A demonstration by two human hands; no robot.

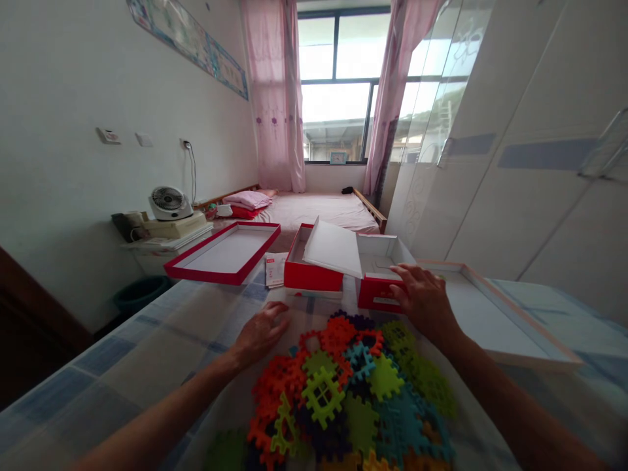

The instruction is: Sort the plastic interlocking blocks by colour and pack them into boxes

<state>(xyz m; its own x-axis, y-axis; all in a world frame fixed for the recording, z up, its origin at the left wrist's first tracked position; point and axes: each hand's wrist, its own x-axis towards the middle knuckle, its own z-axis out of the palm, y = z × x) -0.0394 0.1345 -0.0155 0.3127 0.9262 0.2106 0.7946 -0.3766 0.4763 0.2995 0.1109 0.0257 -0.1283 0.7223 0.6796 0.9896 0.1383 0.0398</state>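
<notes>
My right hand (pixel 426 299) is at the near right corner of an open red box (pixel 377 293) with a white inside. Its fingers reach over the rim and the thumb lies against the front wall. My left hand (pixel 262 332) hovers low over the tablecloth, fingers loosely stretched and nothing in them. Between my forearms lies a heap of plastic interlocking building pieces (pixel 324 396), in orange, green, blue, purple and yellow. Beyond the heap stands a second red box (pixel 314 276), with a white lid or tray (pixel 333 246) lying tilted across it.
A red-rimmed box lid (pixel 223 275) lies inside-up at the left, beside a printed leaflet (pixel 275 271). At the right, a pale lid (pixel 534 350) lies open side up. A checked tablecloth (pixel 127 366) covers the table. Behind are a bed (pixel 314 208) and a small fan (pixel 169 201).
</notes>
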